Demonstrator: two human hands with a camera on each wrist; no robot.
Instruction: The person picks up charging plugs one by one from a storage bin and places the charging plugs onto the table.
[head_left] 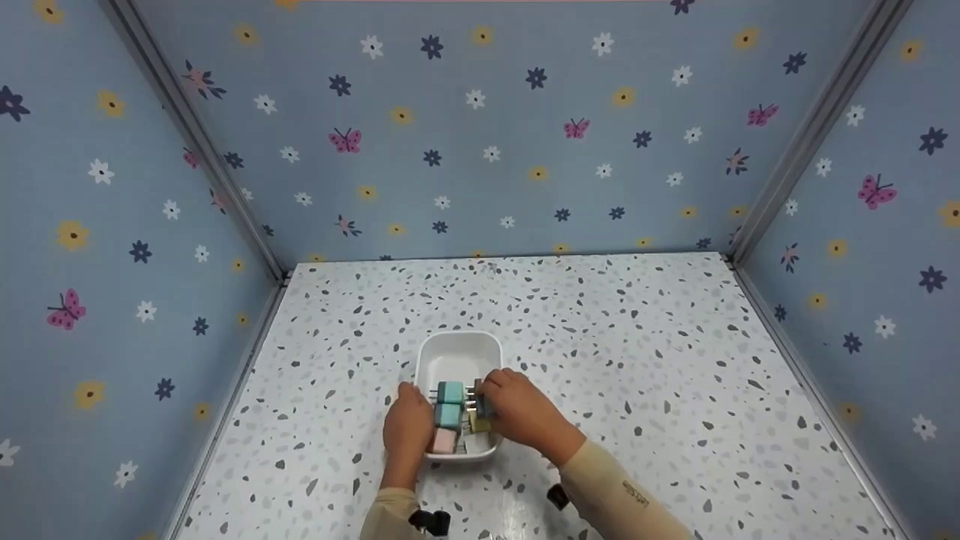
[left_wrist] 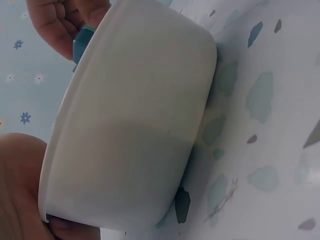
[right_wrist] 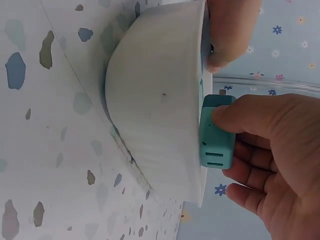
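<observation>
A white plastic container stands on the speckled tabletop. My left hand grips its left rim, with a fingertip over the edge. Between thumb and fingers of my right hand, at the right rim, is a teal USB wall charger with two ports and a darker end. In the head view my fingers partly cover that charger. Inside the container's near half lie two more teal chargers, an upper one and a lower one, beside a pink charger, a yellow charger and a whitish piece.
White terrazzo-patterned tabletop extends around the container. Blue flowered panels enclose the back and both sides, joined by grey metal posts. Black wrist-mounted pieces show near the bottom edge.
</observation>
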